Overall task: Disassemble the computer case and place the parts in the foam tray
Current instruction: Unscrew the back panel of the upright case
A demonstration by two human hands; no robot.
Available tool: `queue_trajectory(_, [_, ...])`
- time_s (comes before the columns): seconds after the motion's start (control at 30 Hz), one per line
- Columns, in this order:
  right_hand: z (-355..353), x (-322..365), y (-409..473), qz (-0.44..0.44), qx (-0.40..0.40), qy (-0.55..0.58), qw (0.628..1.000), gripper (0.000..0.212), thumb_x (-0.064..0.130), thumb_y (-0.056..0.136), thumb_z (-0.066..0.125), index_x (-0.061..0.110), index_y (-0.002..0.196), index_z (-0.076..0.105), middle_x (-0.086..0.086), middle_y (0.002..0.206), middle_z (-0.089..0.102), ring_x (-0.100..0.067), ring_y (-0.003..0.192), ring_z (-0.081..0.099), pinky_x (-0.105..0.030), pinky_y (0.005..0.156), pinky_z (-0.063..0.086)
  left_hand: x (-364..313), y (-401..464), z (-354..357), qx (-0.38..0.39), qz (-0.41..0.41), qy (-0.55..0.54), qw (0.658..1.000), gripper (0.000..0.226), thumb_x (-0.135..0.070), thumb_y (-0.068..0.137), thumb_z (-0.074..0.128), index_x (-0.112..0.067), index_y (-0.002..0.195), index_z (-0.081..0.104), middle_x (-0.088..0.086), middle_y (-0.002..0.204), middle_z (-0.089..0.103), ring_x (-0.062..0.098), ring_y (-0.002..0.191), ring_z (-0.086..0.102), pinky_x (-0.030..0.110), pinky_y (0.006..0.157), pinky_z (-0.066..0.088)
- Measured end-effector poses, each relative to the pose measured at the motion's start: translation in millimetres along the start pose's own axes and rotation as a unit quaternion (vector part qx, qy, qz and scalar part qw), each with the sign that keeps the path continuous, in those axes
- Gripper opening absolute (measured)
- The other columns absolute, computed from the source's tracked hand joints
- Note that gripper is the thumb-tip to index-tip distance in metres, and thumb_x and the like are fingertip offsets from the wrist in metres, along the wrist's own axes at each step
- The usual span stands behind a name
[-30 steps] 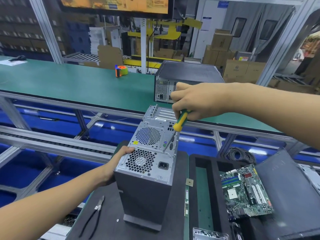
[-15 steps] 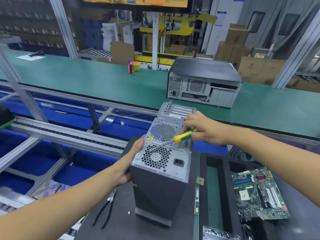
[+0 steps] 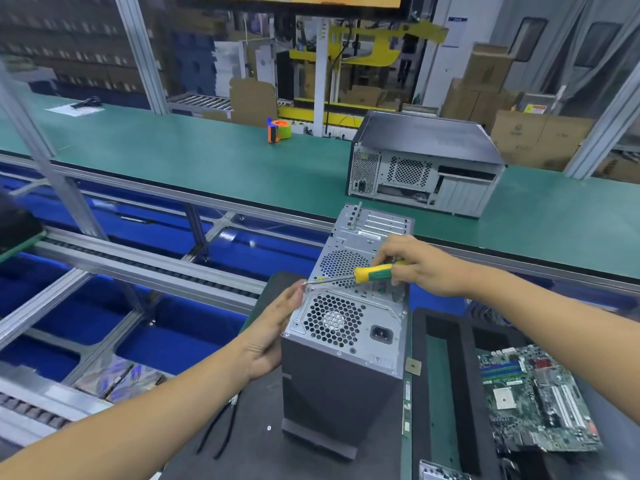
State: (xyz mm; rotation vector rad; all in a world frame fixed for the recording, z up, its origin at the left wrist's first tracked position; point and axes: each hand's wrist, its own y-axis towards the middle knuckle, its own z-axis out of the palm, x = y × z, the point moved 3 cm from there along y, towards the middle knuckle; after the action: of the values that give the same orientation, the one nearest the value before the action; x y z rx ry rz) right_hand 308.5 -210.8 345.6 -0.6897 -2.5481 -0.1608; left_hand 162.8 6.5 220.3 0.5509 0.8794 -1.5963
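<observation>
The left hand [image 3: 273,327] is lying flat, fingers straight, against the side of the upright grey metal computer case [image 3: 346,327]. The right hand [image 3: 415,268] is gripping a yellow-and-green screwdriver [image 3: 372,273], its tip meeting the case's rear panel by the left fingertips.

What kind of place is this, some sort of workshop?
Most likely a factory line for taking computers apart: a long green conveyor belt, stacked cardboard boxes behind, and a circuit board already set in the foam tray beside the computer case.
</observation>
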Motion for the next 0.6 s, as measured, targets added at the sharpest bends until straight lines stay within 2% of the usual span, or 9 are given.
queue_trajectory(0.1, [3.0,4.0,5.3,0.003,0.008,0.02,1.0,0.027,0.0,0.093,0.059,0.021,0.107,0.069,0.003,0.1,0.056,-0.018,0.099,0.051,-0.038,0.087,0.046,0.4,0.6,2.3,-0.014,-0.001,0.008,1.0,0.077,-0.038,0.074,0.091,-0.017,0.141,0.059,0.021,0.14,0.062,0.039,0.132,0.058,0.06,0.114,0.041])
queue_trajectory(0.2, [6.5,4.5,7.6,0.011,0.019,0.025,0.999,0.031,0.002,0.092,0.06,0.028,0.107,0.067,0.001,0.104,0.057,-0.013,0.101,0.049,-0.03,0.086,0.043,0.6,0.7,2.6,-0.032,-0.007,0.007,0.999,0.047,-0.038,0.084,0.08,-0.025,0.128,0.07,0.018,0.136,0.065,0.036,0.127,0.062,0.056,0.111,0.046])
queue_trajectory(0.27, [6.7,3.6,8.1,0.013,0.022,0.021,0.999,0.033,0.002,0.092,0.059,0.029,0.108,0.067,0.002,0.104,0.057,-0.01,0.102,0.046,-0.026,0.084,0.04,-0.3,-0.1,3.0,-0.039,-0.005,0.004,0.999,0.037,-0.043,0.085,0.078,-0.03,0.12,0.075,0.014,0.133,0.068,0.032,0.123,0.066,0.049,0.102,0.054])
queue_trajectory(0.33, [6.1,2.9,8.5,0.016,0.024,0.015,0.999,0.033,0.001,0.091,0.058,0.028,0.108,0.067,0.002,0.104,0.057,-0.01,0.102,0.045,-0.026,0.085,0.04,-0.4,0.2,2.0,-0.043,-0.002,0.001,0.999,0.045,-0.046,0.084,0.079,-0.028,0.124,0.073,0.013,0.134,0.068,0.032,0.123,0.066,0.047,0.099,0.056])
queue_trajectory(0.43, [6.2,2.1,9.2,0.023,0.023,0.012,0.999,0.032,0.002,0.092,0.057,0.028,0.107,0.067,0.002,0.103,0.056,-0.01,0.103,0.046,-0.03,0.087,0.042,-0.3,-0.1,1.8,-0.054,-0.006,-0.005,0.998,0.039,-0.046,0.083,0.078,-0.033,0.12,0.075,0.011,0.132,0.069,0.029,0.12,0.068,0.042,0.09,0.06])
queue_trajectory(0.53, [6.8,0.8,9.5,0.026,0.025,0.016,0.999,0.032,0.003,0.092,0.056,0.03,0.106,0.067,0.004,0.102,0.056,-0.007,0.101,0.046,-0.028,0.084,0.043,2.2,1.3,1.6,-0.048,-0.002,-0.009,0.999,0.053,-0.052,0.086,0.071,-0.031,0.134,0.064,0.009,0.135,0.068,0.029,0.124,0.065,0.042,0.092,0.06])
queue_trajectory(0.6, [6.1,-1.3,7.8,0.027,0.024,0.01,0.999,0.034,0.003,0.092,0.056,0.034,0.105,0.066,0.006,0.102,0.057,-0.007,0.101,0.045,-0.027,0.084,0.041,3.8,2.1,4.0,-0.048,0.0,-0.008,0.999,0.057,-0.055,0.085,0.068,-0.031,0.136,0.061,0.01,0.135,0.068,0.028,0.123,0.066,0.041,0.088,0.061])
